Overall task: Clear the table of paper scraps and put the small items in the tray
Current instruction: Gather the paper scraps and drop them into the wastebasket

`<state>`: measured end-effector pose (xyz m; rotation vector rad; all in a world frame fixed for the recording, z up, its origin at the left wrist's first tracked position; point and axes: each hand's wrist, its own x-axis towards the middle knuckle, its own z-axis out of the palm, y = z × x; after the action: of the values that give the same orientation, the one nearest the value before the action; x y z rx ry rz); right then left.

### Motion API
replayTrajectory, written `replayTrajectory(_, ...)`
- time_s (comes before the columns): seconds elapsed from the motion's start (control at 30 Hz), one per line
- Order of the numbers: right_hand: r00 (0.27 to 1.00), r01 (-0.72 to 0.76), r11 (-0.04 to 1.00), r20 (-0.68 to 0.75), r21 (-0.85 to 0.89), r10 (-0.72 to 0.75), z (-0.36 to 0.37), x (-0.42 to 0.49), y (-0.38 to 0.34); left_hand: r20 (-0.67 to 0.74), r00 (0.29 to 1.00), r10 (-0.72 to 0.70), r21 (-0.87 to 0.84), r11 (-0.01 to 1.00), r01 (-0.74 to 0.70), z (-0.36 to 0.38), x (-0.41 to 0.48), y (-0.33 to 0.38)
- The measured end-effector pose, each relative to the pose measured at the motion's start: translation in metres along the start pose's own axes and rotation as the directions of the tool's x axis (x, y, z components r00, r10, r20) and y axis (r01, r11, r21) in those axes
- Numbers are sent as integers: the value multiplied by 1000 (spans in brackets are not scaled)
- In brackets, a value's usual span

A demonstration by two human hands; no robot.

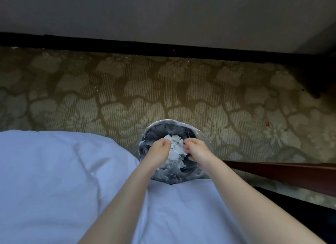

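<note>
A round black bin (160, 128) lined with clear plastic stands on the carpet below me. Both of my hands reach down over its opening. White paper scraps (176, 149) lie bunched between them. My left hand (160, 148) has its fingers curled against the left side of the bunch. My right hand (195, 149) has its fingers curled against the right side. More scraps (172, 163) show below the hands inside the bin. No tray and no small items are in view.
White bedding (54, 180) fills the lower left and runs under my arms. A dark wooden edge (281, 173) crosses the right side. Patterned carpet (163, 91) spreads beyond the bin to a dark skirting (163, 48) and wall.
</note>
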<state>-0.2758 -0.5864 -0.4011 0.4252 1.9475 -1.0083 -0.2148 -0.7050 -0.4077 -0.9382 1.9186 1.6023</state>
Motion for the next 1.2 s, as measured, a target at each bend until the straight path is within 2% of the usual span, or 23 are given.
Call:
replayTrajectory(0.23, 993, 109, 993, 27, 48, -111, -27, -28, 8, 111, 987, 113, 221, 966, -135, 5, -18, 14)
replayTrajectory(0.5, 969, 214, 965, 94, 148, -229, -37, -52, 15, 134, 974, 184, 331, 918, -219, 10, -38, 20)
replayTrajectory(0.57, 966, 218, 962, 107, 166, -237, -32, -53, 15, 187, 968, 165, 239, 949, -208, 13, -38, 20)
replayTrajectory(0.67, 963, 210, 956, 127, 203, -238, -27, -50, 15, 263, 961, 89, -33, 996, -83, 16, -34, 22)
replayTrajectory(0.73, 963, 203, 953, 131, 224, -235, -25, -46, 14, 227, 968, 103, -47, 994, -94, 15, -29, 20)
replayTrajectory(0.93, 978, 162, 978, 107, 130, -177, -22, -30, 16, 95, 991, 91, 107, 989, -101, 11, -9, 4)
replayTrajectory(1.1, 985, 149, 986, 82, 75, -155, -25, -28, 19, 128, 989, 73, 303, 947, -109, 10, -3, -3)
replayTrajectory(1.2, 985, 153, 987, 79, 40, -156, -32, -31, 22, 130, 990, 63, 339, 935, -104, 9, -5, -3)
